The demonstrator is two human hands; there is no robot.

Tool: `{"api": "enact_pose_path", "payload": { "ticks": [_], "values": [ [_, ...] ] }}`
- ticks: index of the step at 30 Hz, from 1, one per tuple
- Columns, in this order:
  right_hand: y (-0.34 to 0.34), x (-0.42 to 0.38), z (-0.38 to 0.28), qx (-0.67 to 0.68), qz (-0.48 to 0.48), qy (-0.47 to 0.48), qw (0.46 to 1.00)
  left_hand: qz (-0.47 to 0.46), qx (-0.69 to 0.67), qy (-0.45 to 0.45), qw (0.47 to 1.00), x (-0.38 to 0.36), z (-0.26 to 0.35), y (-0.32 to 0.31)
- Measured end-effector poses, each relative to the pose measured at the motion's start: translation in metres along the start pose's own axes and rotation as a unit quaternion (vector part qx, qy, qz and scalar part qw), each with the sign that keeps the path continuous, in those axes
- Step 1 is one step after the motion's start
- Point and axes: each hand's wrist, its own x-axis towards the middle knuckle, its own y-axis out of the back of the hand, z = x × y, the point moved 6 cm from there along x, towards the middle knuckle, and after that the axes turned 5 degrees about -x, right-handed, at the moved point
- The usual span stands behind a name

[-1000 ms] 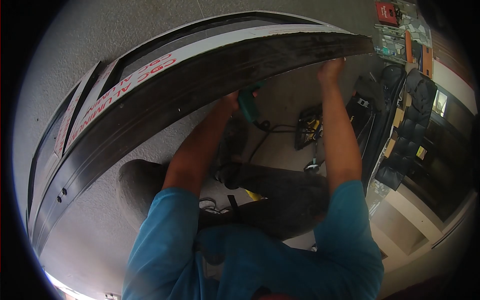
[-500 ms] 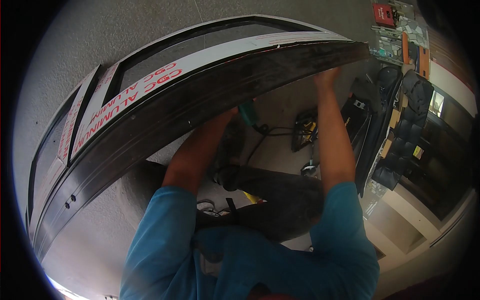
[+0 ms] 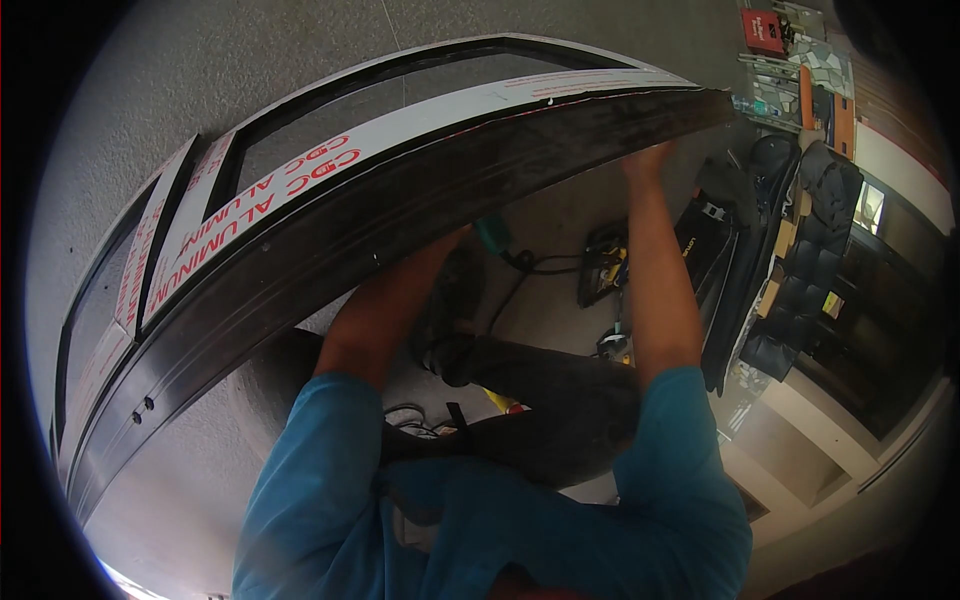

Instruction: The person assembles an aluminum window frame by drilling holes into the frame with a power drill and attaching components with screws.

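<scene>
A dark aluminium frame (image 3: 400,205) with white and red printed film on its upper face stretches across the view from lower left to upper right. My left hand (image 3: 458,238) is at the frame's lower edge, its fingers hidden behind the frame. Beside it is a green power tool (image 3: 493,234) with a black cord. Near the frame's right end, my right hand (image 3: 648,158) touches the lower edge, and its fingers are mostly out of sight.
A yellow and black tool (image 3: 606,262) lies on the floor between my arms. To the right are a black case (image 3: 698,240), long dark profiles and black bags (image 3: 830,190). A red box (image 3: 763,32) stands at the top right. My bent leg (image 3: 540,370) is below the frame.
Both of my arms have shifted very slightly left in the view. The frame has barely moved, and both hands remain at its lower edge.
</scene>
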Motion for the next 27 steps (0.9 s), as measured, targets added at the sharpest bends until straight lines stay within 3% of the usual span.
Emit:
{"api": "enact_pose_path", "payload": {
  "ticks": [3,15,17,19,22,25,27],
  "values": [
    [0.005,0.003,0.006,0.007,0.005,-0.004,1.000,-0.040,-0.050,0.008,0.998,0.000,-0.001,-0.003],
    [-0.001,0.002,0.001,0.005,-0.014,-0.004,1.000,0.015,0.002,0.011,1.000,0.001,0.000,-0.006],
    [0.002,0.002,0.001,0.002,-0.009,-0.010,1.000,-0.016,0.014,0.024,0.999,0.003,0.000,-0.006],
    [-0.004,0.001,-0.002,0.010,-0.037,0.008,0.999,-0.047,0.027,0.034,0.998,0.007,-0.004,-0.013],
    [-0.019,-0.009,-0.021,-0.021,-0.040,0.065,0.997,-0.009,-0.008,-0.009,1.000,0.017,-0.009,-0.024],
    [0.012,0.013,0.014,0.004,-0.050,0.007,0.999,-0.020,-0.029,-0.013,0.999,0.004,-0.010,-0.020],
    [-0.001,0.005,0.000,0.017,-0.042,0.007,0.999,-0.019,-0.052,0.004,0.998,0.006,-0.007,-0.027]
  ]
}}
